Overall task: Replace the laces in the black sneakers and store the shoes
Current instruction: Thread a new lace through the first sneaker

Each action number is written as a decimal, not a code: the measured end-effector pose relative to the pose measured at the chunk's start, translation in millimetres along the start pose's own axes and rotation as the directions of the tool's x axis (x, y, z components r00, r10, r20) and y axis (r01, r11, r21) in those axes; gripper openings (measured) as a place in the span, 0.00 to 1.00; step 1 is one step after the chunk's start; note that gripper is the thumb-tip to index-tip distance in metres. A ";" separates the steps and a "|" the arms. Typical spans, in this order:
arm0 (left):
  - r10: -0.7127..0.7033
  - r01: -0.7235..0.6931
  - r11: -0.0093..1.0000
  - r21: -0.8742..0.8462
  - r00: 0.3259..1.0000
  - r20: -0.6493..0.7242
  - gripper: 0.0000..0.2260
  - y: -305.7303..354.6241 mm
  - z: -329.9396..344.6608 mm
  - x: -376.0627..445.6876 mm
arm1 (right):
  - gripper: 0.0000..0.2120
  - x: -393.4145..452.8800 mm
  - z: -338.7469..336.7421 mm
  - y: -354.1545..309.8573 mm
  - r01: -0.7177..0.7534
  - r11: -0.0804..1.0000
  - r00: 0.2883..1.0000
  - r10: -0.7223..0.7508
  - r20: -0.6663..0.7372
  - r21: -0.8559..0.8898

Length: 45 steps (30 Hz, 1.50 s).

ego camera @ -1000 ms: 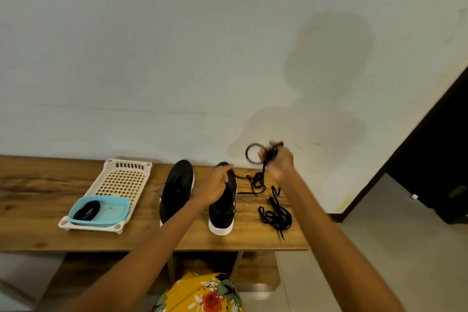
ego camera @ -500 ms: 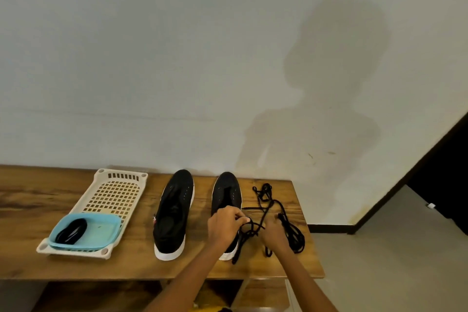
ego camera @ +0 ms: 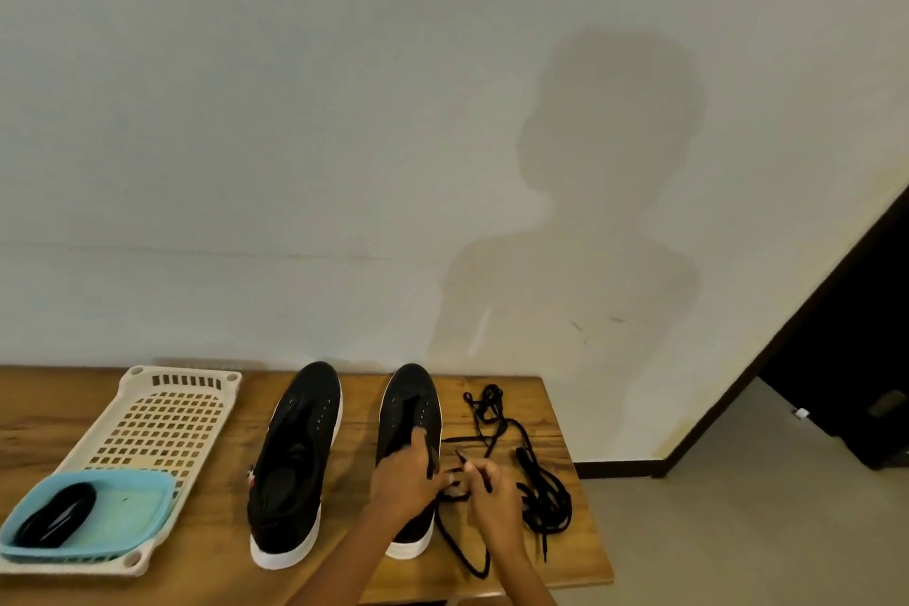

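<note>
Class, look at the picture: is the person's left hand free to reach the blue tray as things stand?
Probably not at once. The left hand rests on the right sneaker, working a lace with the right hand. The left sneaker lies between it and the blue tray, though reaching over looks possible.
</note>
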<state>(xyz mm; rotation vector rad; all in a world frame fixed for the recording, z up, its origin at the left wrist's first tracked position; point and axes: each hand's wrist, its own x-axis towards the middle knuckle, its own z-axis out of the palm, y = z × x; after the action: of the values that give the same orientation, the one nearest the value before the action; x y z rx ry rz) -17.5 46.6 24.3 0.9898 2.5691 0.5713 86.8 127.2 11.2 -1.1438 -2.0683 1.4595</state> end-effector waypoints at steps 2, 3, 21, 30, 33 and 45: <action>0.012 -0.016 0.997 0.069 0.998 0.056 0.34 2.6 7.2 -11.2 | 0.11 -3.2 -1.6 2.4 -0.078 0.994 0.997 0.078 0.001 0.079; 0.002 -0.007 0.994 0.108 0.999 0.041 0.34 3.1 10.5 -15.5 | 0.12 -6.5 -3.0 0.8 -0.119 0.988 0.993 0.119 0.009 0.101; -0.047 0.012 0.981 0.193 0.983 0.178 0.33 -33.5 -2.4 -139.1 | 0.10 -68.6 50.6 4.3 -0.207 0.977 0.960 0.195 0.202 0.041; -0.044 0.040 0.993 0.113 0.999 0.027 0.12 -39.4 -33.1 -71.7 | 0.08 -32.7 54.0 3.3 -0.172 0.977 0.980 0.157 0.123 0.125; 0.042 -0.037 0.986 0.164 0.999 -0.027 0.10 -53.5 -29.2 -44.8 | 0.08 -18.5 56.6 5.6 -0.148 0.983 0.987 0.139 0.086 0.107; 0.030 -0.087 0.936 -0.342 0.985 -0.169 0.11 -82.0 31.6 -26.3 | 0.05 -2.8 61.0 20.3 0.091 0.988 0.993 -0.081 0.081 -0.122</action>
<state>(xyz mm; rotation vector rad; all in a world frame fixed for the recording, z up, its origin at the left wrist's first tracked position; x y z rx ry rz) -31.1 -19.4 -37.9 0.9286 2.4542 1.1206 55.1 90.6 -31.2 -1.0454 -2.2607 1.3692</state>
